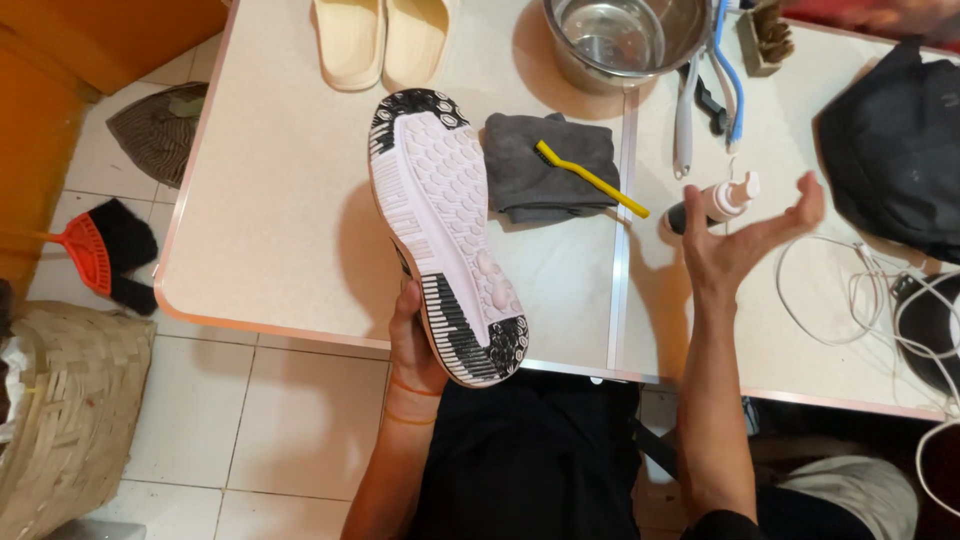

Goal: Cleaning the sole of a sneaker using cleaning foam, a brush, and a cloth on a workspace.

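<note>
The left grip (415,335) is clamped on the sneaker (445,235); the right grip (745,235), spread apart and empty, could knock the bottle (722,202) just beyond it.

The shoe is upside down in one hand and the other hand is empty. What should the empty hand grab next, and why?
Probably the yellow brush. The left hand holds the shoe sole up, and the right hand hovers open with nothing in it. The brush lies on the grey cloth right beside the sole, a short reach across, so picking it up seems the likeliest small move.
</note>
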